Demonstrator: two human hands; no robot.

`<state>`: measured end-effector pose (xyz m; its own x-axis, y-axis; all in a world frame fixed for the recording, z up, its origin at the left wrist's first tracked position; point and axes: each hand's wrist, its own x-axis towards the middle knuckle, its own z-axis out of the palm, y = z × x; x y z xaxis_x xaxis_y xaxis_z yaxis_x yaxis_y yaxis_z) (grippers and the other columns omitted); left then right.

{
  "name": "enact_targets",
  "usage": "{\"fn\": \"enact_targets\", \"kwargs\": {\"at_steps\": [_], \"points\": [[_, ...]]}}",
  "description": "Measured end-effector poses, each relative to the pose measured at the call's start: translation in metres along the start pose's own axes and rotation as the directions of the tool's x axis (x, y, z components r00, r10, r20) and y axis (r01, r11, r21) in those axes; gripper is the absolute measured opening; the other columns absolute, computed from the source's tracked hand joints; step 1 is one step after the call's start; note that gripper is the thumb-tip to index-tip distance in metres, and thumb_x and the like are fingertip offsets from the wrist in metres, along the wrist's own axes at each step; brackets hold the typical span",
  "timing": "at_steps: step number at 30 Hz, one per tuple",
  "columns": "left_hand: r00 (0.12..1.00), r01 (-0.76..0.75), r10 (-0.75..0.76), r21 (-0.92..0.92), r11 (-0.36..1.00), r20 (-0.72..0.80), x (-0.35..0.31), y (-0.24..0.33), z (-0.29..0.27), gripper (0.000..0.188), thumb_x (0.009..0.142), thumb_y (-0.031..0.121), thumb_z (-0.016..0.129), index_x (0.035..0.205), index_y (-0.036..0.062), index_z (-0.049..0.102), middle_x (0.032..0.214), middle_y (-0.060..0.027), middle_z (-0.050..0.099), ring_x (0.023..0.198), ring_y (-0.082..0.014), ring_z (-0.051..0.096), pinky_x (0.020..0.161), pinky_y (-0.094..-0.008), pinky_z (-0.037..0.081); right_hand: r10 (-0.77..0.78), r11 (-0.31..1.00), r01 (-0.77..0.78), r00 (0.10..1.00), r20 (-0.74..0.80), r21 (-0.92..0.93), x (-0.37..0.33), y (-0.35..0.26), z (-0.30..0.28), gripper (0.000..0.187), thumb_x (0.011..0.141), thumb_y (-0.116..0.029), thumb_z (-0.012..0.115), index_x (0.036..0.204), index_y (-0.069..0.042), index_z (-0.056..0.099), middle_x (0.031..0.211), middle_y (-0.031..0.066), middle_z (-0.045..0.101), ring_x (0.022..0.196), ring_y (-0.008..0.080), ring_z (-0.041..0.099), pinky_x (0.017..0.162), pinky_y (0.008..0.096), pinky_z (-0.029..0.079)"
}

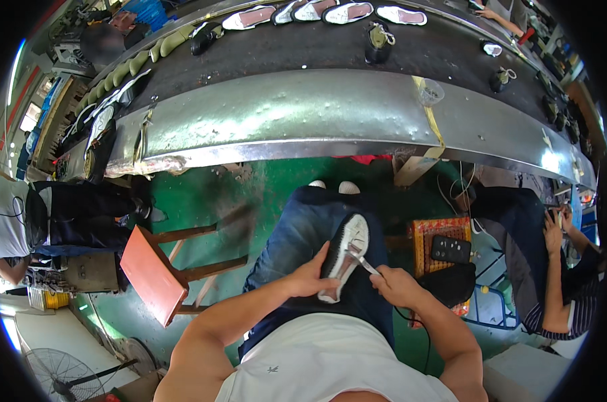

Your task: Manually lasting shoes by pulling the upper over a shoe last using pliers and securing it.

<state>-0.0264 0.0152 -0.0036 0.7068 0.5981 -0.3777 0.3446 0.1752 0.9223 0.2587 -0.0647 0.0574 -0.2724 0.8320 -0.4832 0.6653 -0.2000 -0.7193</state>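
On my lap lies a black and white shoe [355, 232], its sole edge to the left and its pinkish insole showing. My left hand [309, 276] grips it by its near left side, with the thumb along the edge. In my right hand [397, 287] is a corded tool with a flat metal tip [362, 262], held by its near end. The tip reaches over the shoe opening; whether it touches the inside I cannot tell. A thin black cord hangs below that hand.
Ahead stands a metal-edged conveyor bench [250, 110] carrying white shoes [248, 18] and dark shoe lasts with rings [378, 43]. A reddish stool [155, 276] is at left. At right, a patterned seat [444, 231] holds a black phone-like device [450, 249]. Co-workers sit on both sides.
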Motion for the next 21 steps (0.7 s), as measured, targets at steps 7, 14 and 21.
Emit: {"fn": "enact_targets", "kwargs": {"at_steps": [7, 14, 21], "points": [[0.988, -0.146, 0.144, -0.669, 0.729, -0.059, -0.03, 0.173, -0.125, 0.106, 0.082, 0.025, 0.082, 0.161, 0.0023, 0.015, 0.156, -0.0139, 0.04, 0.137, -0.0225, 0.046, 0.111, -0.0349, 0.039, -0.185, 0.97, 0.046, 0.777, -0.602, -0.238, 0.0, -0.026, -0.119, 0.039, 0.084, -0.027, 0.073, 0.113, -0.004, 0.062, 0.098, 0.0207, 0.068, 0.091, 0.0425, 0.065, 0.082, 0.0498, 0.052], [0.923, -0.121, 0.197, 0.237, 0.964, -0.33, 0.185, 0.343, -0.286, 0.112, 0.07, 0.021, 0.084, 0.158, -0.0053, 0.019, 0.103, -0.0193, 0.07, 0.085, -0.0264, 0.07, 0.077, -0.0385, 0.057, -0.285, 0.851, -0.356, 0.307, -0.908, -0.387, 0.084, 0.036, -0.308, 0.045, 0.096, -0.033, 0.066, 0.123, 0.002, 0.058, 0.112, 0.0255, 0.065, 0.099, 0.0447, 0.062, 0.088, 0.0485, 0.048], [0.949, 0.131, 0.316, 0.925, -0.356, -0.013, 0.369, 0.299, -0.326, 0.072, 0.099, 0.038, 0.057, 0.16, 0.0184, 0.025, 0.148, -0.0226, 0.047, 0.134, -0.0424, 0.047, 0.105, -0.0477, 0.043, -0.116, 0.845, -0.466, 0.317, -0.941, -0.261, 0.122, 0.083, -0.348, 0.051, 0.098, -0.039, 0.063, 0.125, 0.004, 0.057, 0.112, 0.0277, 0.065, 0.104, 0.044, 0.063, 0.091, 0.0461, 0.049]]}}
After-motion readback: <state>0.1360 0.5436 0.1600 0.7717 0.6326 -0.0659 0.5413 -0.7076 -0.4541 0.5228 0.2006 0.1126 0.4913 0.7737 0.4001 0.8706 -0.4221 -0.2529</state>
